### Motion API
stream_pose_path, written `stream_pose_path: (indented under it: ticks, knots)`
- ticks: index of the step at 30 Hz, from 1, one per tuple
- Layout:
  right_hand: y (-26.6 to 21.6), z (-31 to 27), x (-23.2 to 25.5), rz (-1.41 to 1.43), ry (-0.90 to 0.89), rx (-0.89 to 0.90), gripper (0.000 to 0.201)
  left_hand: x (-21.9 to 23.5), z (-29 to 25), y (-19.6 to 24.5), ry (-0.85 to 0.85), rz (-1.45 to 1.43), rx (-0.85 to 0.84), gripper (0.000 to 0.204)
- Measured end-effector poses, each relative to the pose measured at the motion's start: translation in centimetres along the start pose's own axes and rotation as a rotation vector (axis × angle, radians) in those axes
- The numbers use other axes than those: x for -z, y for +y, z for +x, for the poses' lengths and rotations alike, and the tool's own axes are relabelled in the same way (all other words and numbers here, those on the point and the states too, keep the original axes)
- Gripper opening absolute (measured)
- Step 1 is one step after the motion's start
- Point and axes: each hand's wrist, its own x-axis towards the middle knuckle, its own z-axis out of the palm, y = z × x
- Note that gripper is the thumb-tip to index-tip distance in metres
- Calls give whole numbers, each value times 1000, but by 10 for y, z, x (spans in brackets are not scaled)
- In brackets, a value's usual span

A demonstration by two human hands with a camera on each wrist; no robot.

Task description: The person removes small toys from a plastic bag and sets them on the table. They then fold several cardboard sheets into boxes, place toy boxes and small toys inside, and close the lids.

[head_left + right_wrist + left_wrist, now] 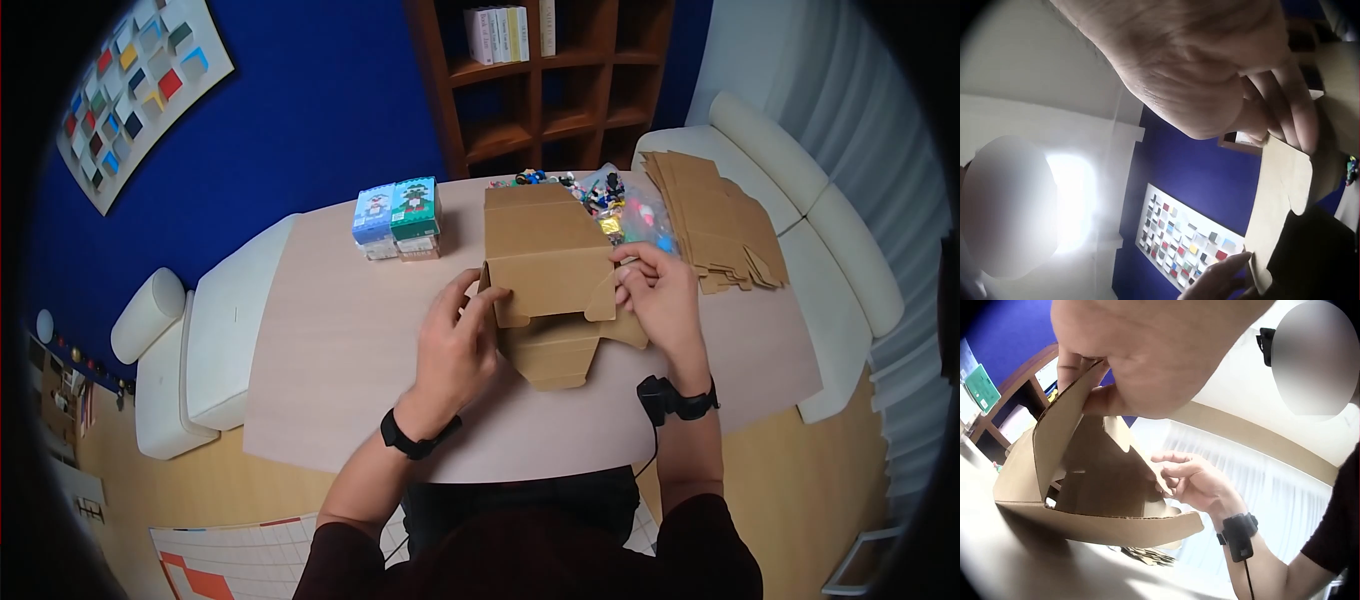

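A brown cardboard box [550, 280], partly folded, stands on the table between both hands, its front side open and a flap lying toward the person. My left hand [457, 345] pinches the box's left side panel; in the left wrist view that hand [1141, 356] has thumb and fingers on either side of a raised flap [1060, 431]. At the right edge, my right hand [660, 300] pinches a small corner flap [602, 300]. The right wrist view shows the right hand's fingers [1300, 119] curled over the cardboard edge [1279, 181]. The inside of the box is dark.
Small blue and green boxes [415, 210] are stacked at the table's back left. Behind the cardboard lie colourful small items in clear bags [640, 215]. Flat cardboard pieces [715, 215] are piled at the back right. White sofas [235, 330] flank the table [340, 380].
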Motion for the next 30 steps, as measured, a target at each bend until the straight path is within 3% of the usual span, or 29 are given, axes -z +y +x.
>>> stream_pose_path:
  ticks: [5, 8, 11, 15, 18, 21, 27, 30]
  knots:
    - [17, 3, 1, -233, 196, 89, 21, -2, -6, 1, -90, -7, 72, 55]
    - [19, 7, 10, -293, -4, 138, 32, -5, -6, -6, -112, 44, 52, 57]
    - [42, 20, 13, -99, -299, 3, 69, -7, -8, -4, -169, 81, 87, 59]
    - [30, 18, 5, -68, -564, 86, 127, -6, -5, -1, -259, 125, 117, 58]
    - [31, 14, -7, -18, -459, 229, 127, -8, -4, 1, -355, 125, 184, 58]
    - [25, 13, -11, -182, -471, 255, 121, -9, -1, -1, -379, 153, 196, 58]
    - [25, 8, -15, -229, -372, 218, 104, -7, 1, -9, -368, -20, 246, 57]
    - [34, 13, -11, -21, -413, 147, 102, 6, 12, -5, -412, -118, 375, 55]
